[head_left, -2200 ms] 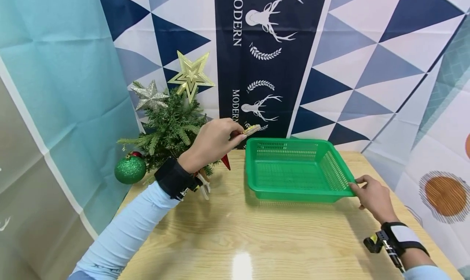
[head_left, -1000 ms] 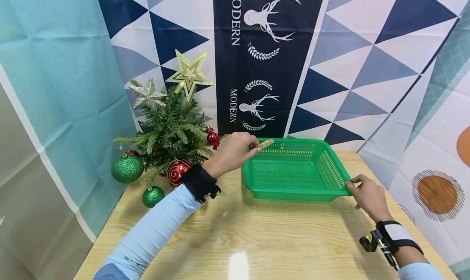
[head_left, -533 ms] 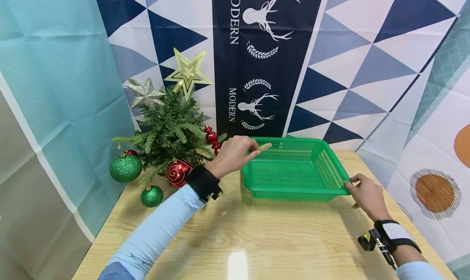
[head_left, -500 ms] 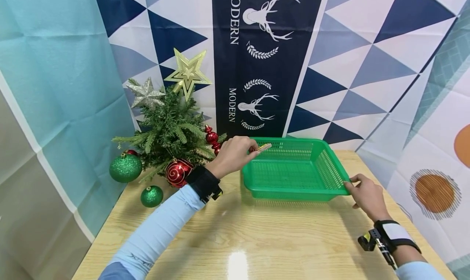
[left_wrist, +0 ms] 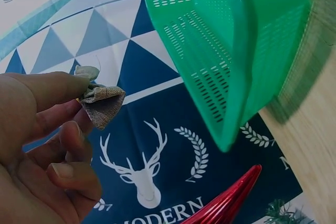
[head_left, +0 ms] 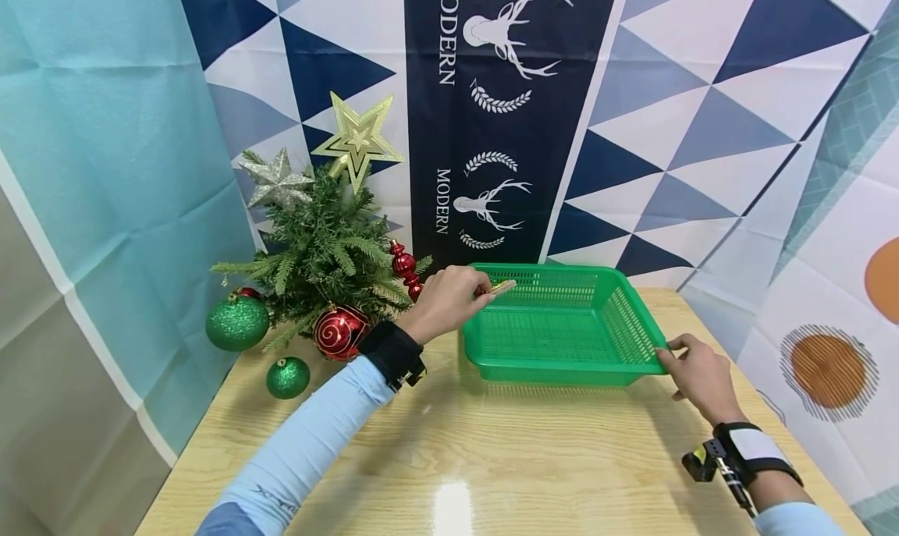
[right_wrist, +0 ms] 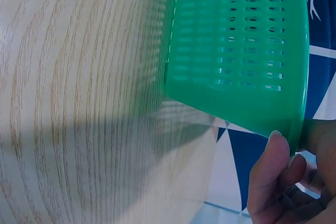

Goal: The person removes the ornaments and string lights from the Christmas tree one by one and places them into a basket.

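Note:
Between the thumb and fingertips of my left hand (head_left: 447,298) is a small beige ornament that looks like folded burlap (left_wrist: 102,103), with a bit of yellow showing in the head view. This hand is at the left rim of a green plastic basket (head_left: 562,370), just right of the tree. The head view cannot tell whether it touches the rim. At the basket's front right corner, my right hand (head_left: 702,374) pinches the rim between thumb and fingers, as the right wrist view (right_wrist: 281,174) also shows. The basket's visible inside holds nothing.
A small Christmas tree (head_left: 319,243) stands at the left, with a gold star (head_left: 358,140), a silver star (head_left: 278,181), green balls (head_left: 237,323), a red swirl ball (head_left: 339,331) and a red finial ornament (head_left: 403,264). Patterned cloth hangs behind the wooden table (head_left: 534,458).
My left hand has moved right and down from beside the tree to the basket's left rim, carrying the beige ornament. Lately it shifts only slightly. The right hand keeps its hold on the basket.

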